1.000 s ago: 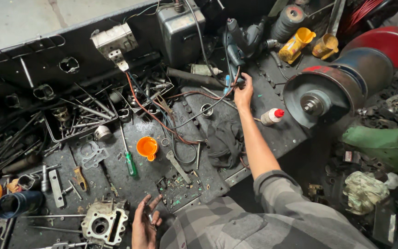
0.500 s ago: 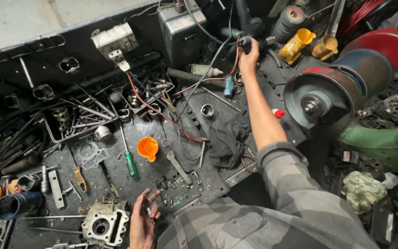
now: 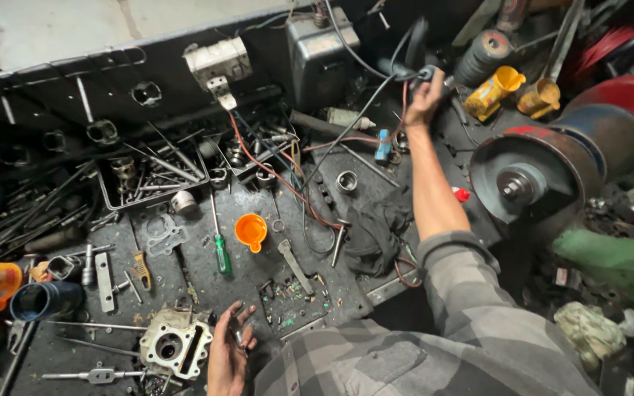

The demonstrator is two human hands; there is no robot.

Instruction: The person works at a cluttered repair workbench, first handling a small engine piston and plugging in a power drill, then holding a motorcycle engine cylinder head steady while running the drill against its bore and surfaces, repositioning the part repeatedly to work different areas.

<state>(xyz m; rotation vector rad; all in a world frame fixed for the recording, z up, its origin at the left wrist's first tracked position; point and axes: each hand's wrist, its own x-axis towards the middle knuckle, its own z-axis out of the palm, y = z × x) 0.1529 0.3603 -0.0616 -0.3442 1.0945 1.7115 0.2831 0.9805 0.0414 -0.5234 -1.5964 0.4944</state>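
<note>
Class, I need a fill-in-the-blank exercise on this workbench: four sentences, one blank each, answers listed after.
1. The funnel on the bench is coloured ____.
2. The screwdriver left of the funnel has a ____ handle.
3. The right hand is raised and grips a black ____.
4. The left hand rests beside a pale metal engine part, which lies to its ____.

Missing words: orange; green; cable; left
</note>
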